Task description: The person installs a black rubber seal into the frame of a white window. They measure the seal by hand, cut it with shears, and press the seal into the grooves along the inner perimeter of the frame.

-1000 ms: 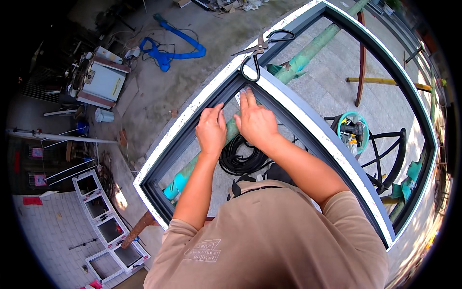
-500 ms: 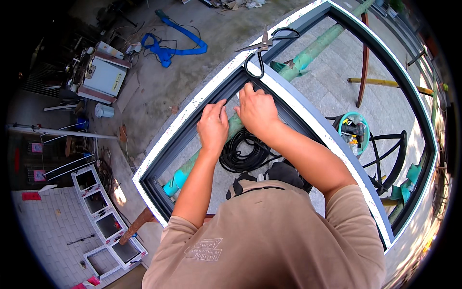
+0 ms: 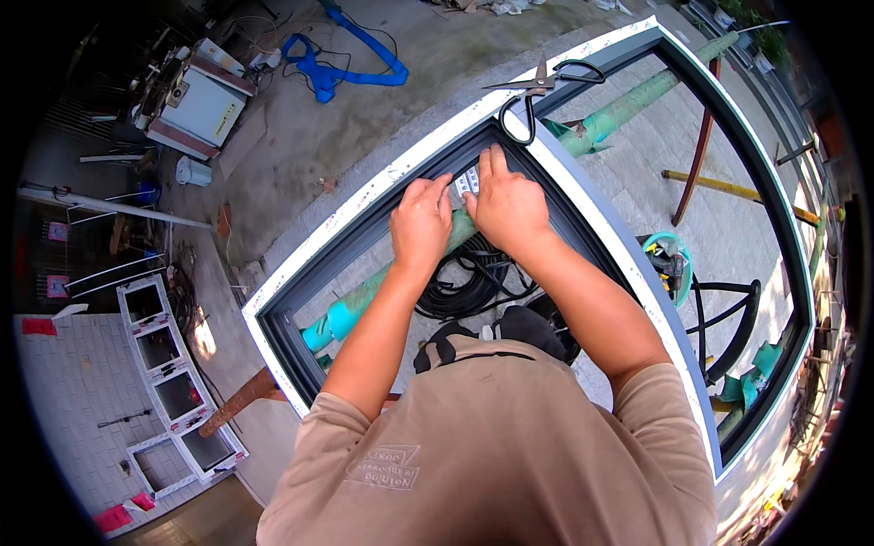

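A large window frame (image 3: 364, 197), white outside with dark grey grooved inner edges, lies flat in front of me. My left hand (image 3: 422, 220) is at the inner edge of its left section, fingers bent and thumb drawn in; anything between them is hidden. Close beside it, my right hand (image 3: 508, 202) presses two straight fingers against the dark inner corner, with its thumb apart. A white printed label (image 3: 468, 180) shows between the hands. Black-handled scissors (image 3: 541, 84) rest with their blades apart on the frame's far corner. Beneath my forearms lies a coil of black strip or cable (image 3: 455, 298).
Green-wrapped poles (image 3: 628, 100) run under the frame. A teal bucket (image 3: 678, 284) with tools stands inside the right section. At the left are a pale machine (image 3: 202, 107), a white bucket (image 3: 193, 171) and smaller white frames (image 3: 178, 400). A blue strap (image 3: 364, 78) lies beyond.
My right hand's fingers have straightened toward the corner, and the label has come into sight between the hands. The whole view has shifted slightly; the scissors still lie on the frame.
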A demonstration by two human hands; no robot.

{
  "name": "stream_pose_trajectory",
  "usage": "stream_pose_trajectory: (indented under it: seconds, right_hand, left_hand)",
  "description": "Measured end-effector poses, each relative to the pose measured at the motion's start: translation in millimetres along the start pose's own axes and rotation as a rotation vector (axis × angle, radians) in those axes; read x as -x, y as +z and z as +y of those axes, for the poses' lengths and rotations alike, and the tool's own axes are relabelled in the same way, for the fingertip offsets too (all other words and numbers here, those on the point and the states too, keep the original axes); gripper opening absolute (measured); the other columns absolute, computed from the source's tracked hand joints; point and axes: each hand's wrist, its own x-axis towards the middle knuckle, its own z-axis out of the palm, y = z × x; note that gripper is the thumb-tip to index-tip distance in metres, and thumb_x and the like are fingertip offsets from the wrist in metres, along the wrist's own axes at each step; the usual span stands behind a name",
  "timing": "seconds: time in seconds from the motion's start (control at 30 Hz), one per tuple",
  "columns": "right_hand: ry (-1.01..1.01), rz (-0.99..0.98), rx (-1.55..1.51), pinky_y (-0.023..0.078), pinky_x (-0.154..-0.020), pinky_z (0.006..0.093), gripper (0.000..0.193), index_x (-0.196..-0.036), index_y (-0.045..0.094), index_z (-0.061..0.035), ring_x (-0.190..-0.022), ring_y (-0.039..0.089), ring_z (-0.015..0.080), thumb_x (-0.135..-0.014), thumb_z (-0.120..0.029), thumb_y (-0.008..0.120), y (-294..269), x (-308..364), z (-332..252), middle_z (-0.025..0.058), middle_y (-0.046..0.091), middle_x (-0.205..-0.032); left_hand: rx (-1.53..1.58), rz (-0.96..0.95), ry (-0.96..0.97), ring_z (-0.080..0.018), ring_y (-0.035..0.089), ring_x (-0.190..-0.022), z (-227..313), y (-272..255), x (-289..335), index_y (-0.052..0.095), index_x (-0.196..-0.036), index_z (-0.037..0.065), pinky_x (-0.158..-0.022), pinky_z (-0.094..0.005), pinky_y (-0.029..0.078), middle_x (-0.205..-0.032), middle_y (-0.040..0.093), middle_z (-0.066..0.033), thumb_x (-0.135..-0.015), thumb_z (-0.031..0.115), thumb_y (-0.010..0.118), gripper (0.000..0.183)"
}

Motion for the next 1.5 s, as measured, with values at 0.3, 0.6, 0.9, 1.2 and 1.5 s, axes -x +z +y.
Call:
stream_pose_trajectory:
  seconds: [0.3,0.6,0.9,1.2,1.5]
  right_hand:
    - [0.026,0.019,-0.060,0.066,-0.083,0.0427,0.070,-0.158,0.053,0.0029,-0.101,0.081,0.0353,-0.106,-0.041,0.067,3.2,-1.0,-1.8,0.0198,0.056,-0.164]
    - [-0.042,0.147,-0.101,0.067,-0.082,0.0415,0.064,-0.158,0.057,-0.0037,-0.097,0.081,0.0347,-0.105,-0.039,0.068,14.2,6.8,6.6,0.0200,0.060,-0.162]
    - [-0.100,0.107,-0.208,0.065,-0.089,0.0469,0.057,-0.150,0.062,-0.0001,-0.107,0.078,0.0401,-0.101,-0.028,0.072,4.3,-1.6,7.3,0.0186,0.061,-0.157]
    - [-0.091,0.227,-0.373,0.065,-0.087,0.0497,0.045,-0.137,0.071,-0.0012,-0.099,0.079,0.0403,-0.094,-0.014,0.070,15.5,-1.2,2.1,0.0156,0.069,-0.144]
    - [-0.110,0.281,-0.320,0.066,-0.084,0.0468,0.049,-0.140,0.070,-0.0060,-0.101,0.080,0.0396,-0.092,-0.016,0.071,21.4,5.0,0.7,0.0196,0.069,-0.145]
  left_hand:
    - [0.032,-0.006,-0.006,-0.0389,0.077,-0.086,-7.8,0.6,0.8,0.084,-0.123,0.017,-0.077,-0.0497,0.062,-0.104,0.077,-0.0115,-0.102,0.017,0.076,0.023]
    - [0.067,-0.024,-0.002,-0.0397,0.077,-0.088,-7.6,1.7,0.5,0.084,-0.122,0.016,-0.079,-0.0506,0.063,-0.105,0.077,-0.0113,-0.101,0.018,0.076,0.023]
    - [0.085,0.008,-0.012,-0.0388,0.077,-0.088,-8.7,2.3,0.3,0.084,-0.121,0.014,-0.079,-0.0489,0.063,-0.104,0.078,-0.0125,-0.102,0.016,0.076,0.022]
    - [0.023,0.003,-0.008,-0.0365,0.077,-0.088,-9.5,-1.1,2.5,0.084,-0.122,0.014,-0.078,-0.0473,0.063,-0.103,0.077,-0.0126,-0.101,0.015,0.076,0.022]
    - [0.062,0.012,0.002,-0.0378,0.076,-0.088,-8.1,1.6,2.7,0.084,-0.124,0.013,-0.079,-0.0471,0.062,-0.106,0.078,-0.0134,-0.100,0.014,0.078,0.024]
